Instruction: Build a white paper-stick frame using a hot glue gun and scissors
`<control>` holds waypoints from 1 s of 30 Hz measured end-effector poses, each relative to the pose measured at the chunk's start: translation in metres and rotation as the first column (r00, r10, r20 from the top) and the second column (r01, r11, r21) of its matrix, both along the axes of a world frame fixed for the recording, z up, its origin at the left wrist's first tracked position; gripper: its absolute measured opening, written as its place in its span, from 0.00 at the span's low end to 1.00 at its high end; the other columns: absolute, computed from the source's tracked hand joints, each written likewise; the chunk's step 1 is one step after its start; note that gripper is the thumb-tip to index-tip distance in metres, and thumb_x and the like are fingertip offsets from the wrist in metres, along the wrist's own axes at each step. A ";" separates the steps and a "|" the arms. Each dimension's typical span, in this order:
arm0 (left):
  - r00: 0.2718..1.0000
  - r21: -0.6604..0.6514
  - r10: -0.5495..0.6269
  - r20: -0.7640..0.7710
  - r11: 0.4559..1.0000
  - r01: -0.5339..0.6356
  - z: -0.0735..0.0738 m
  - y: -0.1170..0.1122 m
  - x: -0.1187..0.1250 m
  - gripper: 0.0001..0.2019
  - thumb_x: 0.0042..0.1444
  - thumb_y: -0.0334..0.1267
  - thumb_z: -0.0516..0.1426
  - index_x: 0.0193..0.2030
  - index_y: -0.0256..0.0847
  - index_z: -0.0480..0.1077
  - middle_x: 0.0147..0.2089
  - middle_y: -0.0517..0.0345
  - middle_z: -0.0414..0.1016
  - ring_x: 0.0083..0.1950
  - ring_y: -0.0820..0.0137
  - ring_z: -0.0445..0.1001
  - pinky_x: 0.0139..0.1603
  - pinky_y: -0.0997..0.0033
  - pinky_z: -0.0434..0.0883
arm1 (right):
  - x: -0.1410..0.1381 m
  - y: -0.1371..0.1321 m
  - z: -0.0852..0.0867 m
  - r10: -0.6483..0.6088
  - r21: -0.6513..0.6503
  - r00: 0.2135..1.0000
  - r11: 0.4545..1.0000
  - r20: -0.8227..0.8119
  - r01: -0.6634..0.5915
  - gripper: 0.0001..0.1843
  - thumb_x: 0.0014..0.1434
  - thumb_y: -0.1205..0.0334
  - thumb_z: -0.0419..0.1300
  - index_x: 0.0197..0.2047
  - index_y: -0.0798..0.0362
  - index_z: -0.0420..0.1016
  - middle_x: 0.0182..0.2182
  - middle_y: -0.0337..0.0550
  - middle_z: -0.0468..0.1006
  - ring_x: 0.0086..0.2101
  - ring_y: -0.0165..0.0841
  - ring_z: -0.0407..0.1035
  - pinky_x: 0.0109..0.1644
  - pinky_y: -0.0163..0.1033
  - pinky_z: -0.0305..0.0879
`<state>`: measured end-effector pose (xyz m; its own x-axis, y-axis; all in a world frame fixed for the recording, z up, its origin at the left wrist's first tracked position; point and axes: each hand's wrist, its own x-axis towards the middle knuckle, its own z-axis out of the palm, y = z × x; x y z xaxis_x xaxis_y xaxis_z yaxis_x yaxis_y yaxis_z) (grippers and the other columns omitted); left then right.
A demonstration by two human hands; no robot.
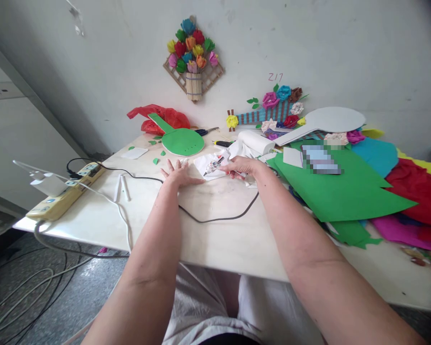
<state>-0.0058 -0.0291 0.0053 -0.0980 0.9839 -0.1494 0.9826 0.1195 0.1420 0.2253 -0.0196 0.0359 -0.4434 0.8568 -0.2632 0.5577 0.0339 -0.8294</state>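
My left hand [178, 175] lies on the table with its fingers spread, at the left edge of a white sheet [201, 163]. My right hand [240, 167] is closed around a small white tool with a coloured pattern [214, 165]. It looks like a glue gun, though my fingers hide part of it. Its dark slim end points down and left over the white sheet. A black cord [215, 221] runs from the left, passes by my left hand and loops to my right wrist. Behind my right hand lies a white roll [255, 142].
A yellow power strip [62, 196] and two white sticks [121, 188] lie left. Behind are a green paddle shape [183, 142], a red bag [161, 117] and a cutter [222, 143]. Green sheets [330, 191], a phone [321, 159] and a white paddle shape [335, 119] crowd the right.
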 end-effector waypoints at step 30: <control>1.000 -0.028 -0.030 -0.003 0.999 0.030 0.001 0.002 -0.002 0.59 0.31 0.70 0.53 0.68 0.50 0.33 0.70 0.55 0.23 0.64 0.46 0.12 0.57 0.32 0.29 | 0.005 -0.001 0.001 -0.001 0.012 1.000 1.000 0.017 0.000 0.23 0.47 0.46 0.64 0.20 0.56 0.63 0.12 0.36 0.65 0.11 0.21 0.54 0.13 0.30 0.50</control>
<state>-0.0081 -0.0273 0.0059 -0.0695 0.9819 -0.1764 0.9863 0.0941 0.1356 0.2306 -0.0204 0.0373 -0.4385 0.8601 -0.2608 0.5719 0.0432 -0.8192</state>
